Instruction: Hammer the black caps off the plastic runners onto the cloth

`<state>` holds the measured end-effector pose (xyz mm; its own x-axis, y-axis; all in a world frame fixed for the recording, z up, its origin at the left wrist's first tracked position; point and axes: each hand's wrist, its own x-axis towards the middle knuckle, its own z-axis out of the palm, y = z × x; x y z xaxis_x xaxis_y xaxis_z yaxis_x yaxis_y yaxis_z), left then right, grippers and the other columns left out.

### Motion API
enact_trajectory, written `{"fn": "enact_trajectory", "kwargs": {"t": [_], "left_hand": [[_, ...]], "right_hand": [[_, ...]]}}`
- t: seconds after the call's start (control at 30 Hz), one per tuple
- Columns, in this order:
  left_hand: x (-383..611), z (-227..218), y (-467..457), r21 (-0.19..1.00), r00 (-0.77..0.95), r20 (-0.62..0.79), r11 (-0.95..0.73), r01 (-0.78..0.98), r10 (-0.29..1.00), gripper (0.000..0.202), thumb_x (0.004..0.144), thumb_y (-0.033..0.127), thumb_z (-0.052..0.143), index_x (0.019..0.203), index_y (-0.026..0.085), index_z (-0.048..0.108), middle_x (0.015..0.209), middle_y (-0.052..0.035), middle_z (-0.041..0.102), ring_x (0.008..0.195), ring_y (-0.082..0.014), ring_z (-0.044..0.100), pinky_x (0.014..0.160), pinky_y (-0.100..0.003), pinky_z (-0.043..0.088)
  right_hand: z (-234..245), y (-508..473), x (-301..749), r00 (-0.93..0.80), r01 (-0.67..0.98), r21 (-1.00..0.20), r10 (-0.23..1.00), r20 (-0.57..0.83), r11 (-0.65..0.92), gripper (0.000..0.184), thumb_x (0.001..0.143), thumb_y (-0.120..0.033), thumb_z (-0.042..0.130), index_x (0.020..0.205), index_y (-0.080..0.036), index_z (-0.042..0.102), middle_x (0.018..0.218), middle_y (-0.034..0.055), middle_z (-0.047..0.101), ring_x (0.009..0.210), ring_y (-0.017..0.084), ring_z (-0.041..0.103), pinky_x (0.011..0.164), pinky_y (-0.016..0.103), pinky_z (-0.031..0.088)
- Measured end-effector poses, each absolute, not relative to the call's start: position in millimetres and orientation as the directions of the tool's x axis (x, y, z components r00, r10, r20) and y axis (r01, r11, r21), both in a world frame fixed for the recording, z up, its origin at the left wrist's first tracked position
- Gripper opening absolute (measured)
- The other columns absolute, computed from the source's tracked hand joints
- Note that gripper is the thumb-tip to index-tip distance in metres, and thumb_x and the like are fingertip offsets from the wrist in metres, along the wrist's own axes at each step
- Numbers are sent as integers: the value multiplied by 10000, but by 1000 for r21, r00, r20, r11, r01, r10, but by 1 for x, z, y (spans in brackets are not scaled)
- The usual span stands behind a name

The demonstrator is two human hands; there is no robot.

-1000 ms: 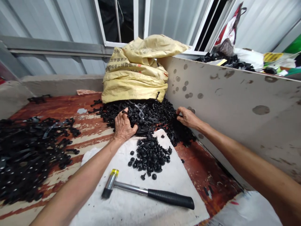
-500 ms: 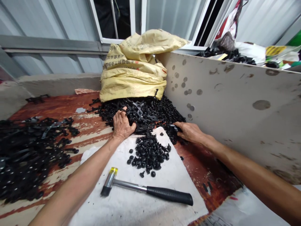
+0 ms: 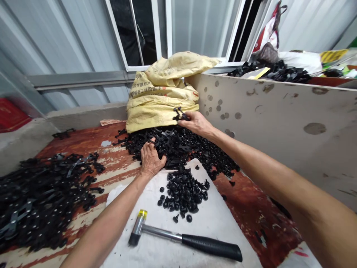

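My left hand (image 3: 150,158) lies on the near edge of a heap of black plastic parts (image 3: 184,145), its fingers curled into the pile. My right hand (image 3: 196,122) is raised above the far side of the heap, next to the yellow sack (image 3: 164,93), with its fingers closed on a small black plastic piece (image 3: 179,113). A smaller mound of black round studs (image 3: 182,189) rests on the white cloth (image 3: 195,230) in front of my left hand. A hammer (image 3: 184,238) with a black grip lies on the cloth nearer to me.
A big pile of assembled black parts (image 3: 44,197) covers the left of the worn red tabletop (image 3: 111,149). A stained grey board (image 3: 279,123) walls the right side, with more black parts and bags (image 3: 279,70) behind it. A window and metal wall stand behind.
My right hand has left the right edge of the heap, moved up and back toward the yellow sack, and now grips a black piece. My left hand has stayed on the pile.
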<state>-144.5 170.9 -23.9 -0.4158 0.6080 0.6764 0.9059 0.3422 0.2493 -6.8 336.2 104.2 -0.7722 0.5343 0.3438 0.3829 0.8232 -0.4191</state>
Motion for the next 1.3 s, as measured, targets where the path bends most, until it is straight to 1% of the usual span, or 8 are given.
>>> {"fn": "enact_trajectory", "kwargs": {"t": [0.1, 0.2, 0.33, 0.57, 0.8, 0.9, 0.93, 1.3], "left_hand": [[-147, -29, 172, 229, -409, 682, 354, 907, 607, 618, 691, 268, 569, 1253, 40, 452, 1222, -267, 573, 1158, -384, 536, 987, -527, 389], [-148, -36, 175, 212, -435, 669, 405, 889, 603, 596, 674, 289, 590, 1194, 16, 493, 1199, -295, 578, 1180, -411, 523, 1001, -557, 373], [-146, -40, 177, 204, -442, 656, 420, 884, 612, 573, 664, 298, 622, 1144, -2, 530, 1189, -309, 575, 1200, -405, 514, 1036, -546, 357], [-145, -39, 176, 210, -466, 639, 444, 871, 612, 599, 640, 293, 613, 1165, 19, 526, 1219, -297, 578, 1196, -393, 521, 1040, -560, 372], [-145, -38, 176, 208, -461, 632, 437, 875, 623, 566, 659, 282, 604, 1165, 44, 517, 1226, -291, 578, 1200, -398, 515, 1019, -568, 375], [-147, -38, 177, 194, -445, 650, 431, 881, 616, 559, 676, 289, 599, 1162, 27, 513, 1206, -301, 584, 1195, -405, 522, 1018, -560, 370], [-148, -39, 177, 191, -437, 657, 425, 885, 614, 553, 680, 287, 595, 1164, 32, 511, 1201, -299, 588, 1192, -405, 525, 1013, -561, 371], [-153, -46, 176, 203, -476, 687, 484, 851, 550, 567, 679, 285, 576, 1165, 7, 491, 1185, -331, 571, 1191, -447, 506, 965, -602, 380]], "right_hand": [[104, 338, -24, -806, 321, -427, 480, 346, 846, 355, 911, -332, 590, 1229, -174, 583, 1132, 64, 657, 890, 179, 639, 753, 328, 525], [81, 350, -14, -792, 416, -371, 531, 300, 830, 332, 926, -326, 594, 1222, -175, 583, 1220, 95, 609, 1008, 228, 628, 834, 439, 535], [45, 370, 4, -767, 554, -247, 603, 219, 795, 341, 926, -324, 596, 1238, -187, 579, 1252, 98, 594, 1030, 234, 622, 846, 446, 535], [23, 383, -8, -788, 575, -113, 586, 189, 810, 260, 928, -315, 593, 1174, -235, 620, 1237, 80, 617, 1045, 249, 611, 839, 442, 536], [51, 382, -9, -826, 529, -206, 555, 98, 823, 236, 939, -319, 576, 1164, -263, 624, 1243, 81, 611, 1023, 213, 619, 834, 394, 538], [67, 365, -23, -847, 482, -277, 523, 98, 831, 305, 936, -329, 580, 1207, -189, 597, 1224, 93, 611, 999, 218, 630, 831, 427, 542], [71, 356, -31, -849, 468, -294, 516, 112, 833, 331, 936, -349, 573, 1203, -156, 604, 1201, 66, 616, 1010, 261, 631, 826, 433, 543], [78, 281, -71, -783, 450, -273, 523, 337, 850, 306, 936, -342, 578, 1201, -190, 600, 1218, 90, 615, 1002, 218, 631, 833, 425, 539]]}}
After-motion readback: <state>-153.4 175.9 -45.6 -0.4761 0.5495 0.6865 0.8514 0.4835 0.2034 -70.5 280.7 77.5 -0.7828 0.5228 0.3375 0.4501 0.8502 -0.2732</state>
